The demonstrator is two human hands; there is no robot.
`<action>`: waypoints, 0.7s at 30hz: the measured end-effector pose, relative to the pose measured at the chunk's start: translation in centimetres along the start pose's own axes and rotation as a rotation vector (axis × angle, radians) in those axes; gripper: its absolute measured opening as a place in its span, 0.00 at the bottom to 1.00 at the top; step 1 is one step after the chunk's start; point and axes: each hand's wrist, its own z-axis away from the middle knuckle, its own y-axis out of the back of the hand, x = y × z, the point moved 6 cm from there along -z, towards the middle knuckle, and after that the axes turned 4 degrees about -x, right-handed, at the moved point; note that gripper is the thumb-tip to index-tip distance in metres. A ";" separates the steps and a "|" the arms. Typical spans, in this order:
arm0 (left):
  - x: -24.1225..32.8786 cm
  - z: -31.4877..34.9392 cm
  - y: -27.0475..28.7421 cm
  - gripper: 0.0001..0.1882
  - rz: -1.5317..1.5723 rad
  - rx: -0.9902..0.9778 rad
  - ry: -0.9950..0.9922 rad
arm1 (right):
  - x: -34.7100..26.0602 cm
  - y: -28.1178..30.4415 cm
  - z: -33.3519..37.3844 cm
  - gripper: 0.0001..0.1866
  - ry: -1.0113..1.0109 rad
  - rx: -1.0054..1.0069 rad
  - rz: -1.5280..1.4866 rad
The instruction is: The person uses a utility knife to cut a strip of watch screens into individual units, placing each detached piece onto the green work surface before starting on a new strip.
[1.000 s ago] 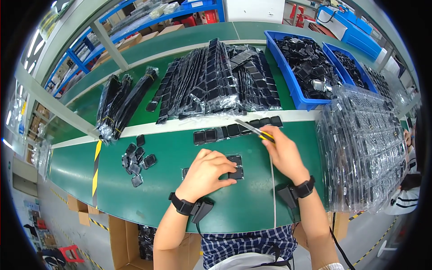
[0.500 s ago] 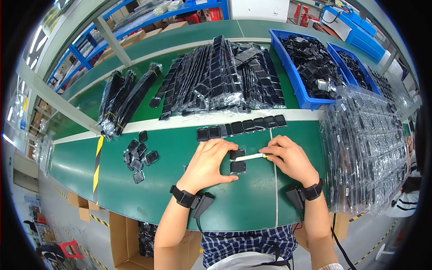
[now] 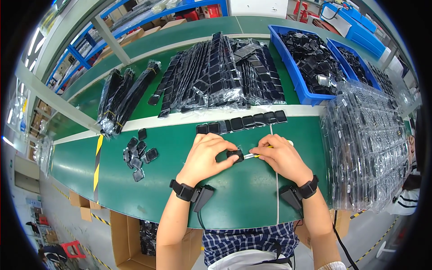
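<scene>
My left hand (image 3: 204, 157) pinches a small black square piece in clear film (image 3: 236, 156) between thumb and fingers, just over the green bench. In my right hand (image 3: 282, 157) is a utility knife (image 3: 250, 156) with a yellow handle. Its blade points left and meets the right side of the black piece. Whether it is cutting the film I cannot tell. Beyond both hands lies a row of joined black square pieces in film (image 3: 248, 122). A loose cluster of similar pieces (image 3: 135, 155) rests to the left of my left hand.
Long film strips of black pieces (image 3: 216, 76) lie heaped at the back, beside banded bundles (image 3: 130, 96). Blue bins (image 3: 310, 101) of loose pieces stand back right. Stacked clear plastic trays (image 3: 364, 153) rise at the right. An open cardboard box (image 3: 123, 238) sits below the bench's front edge.
My left thumb has closed in, and the hand now grips the piece that lay flat in a pair under the blade. My right hand and knife have shifted slightly left.
</scene>
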 end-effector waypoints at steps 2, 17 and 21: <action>-0.4 -0.2 -0.6 0.11 -0.051 0.058 -0.023 | 0.1 -0.2 0.0 0.15 -0.007 -0.015 -0.028; -1.6 -0.8 -1.1 0.10 0.051 0.040 0.083 | 1.2 -2.0 -1.4 0.14 -0.002 0.077 0.040; -1.9 -0.9 -1.2 0.10 0.051 0.006 0.091 | 2.0 -2.2 -1.5 0.13 0.000 0.019 0.019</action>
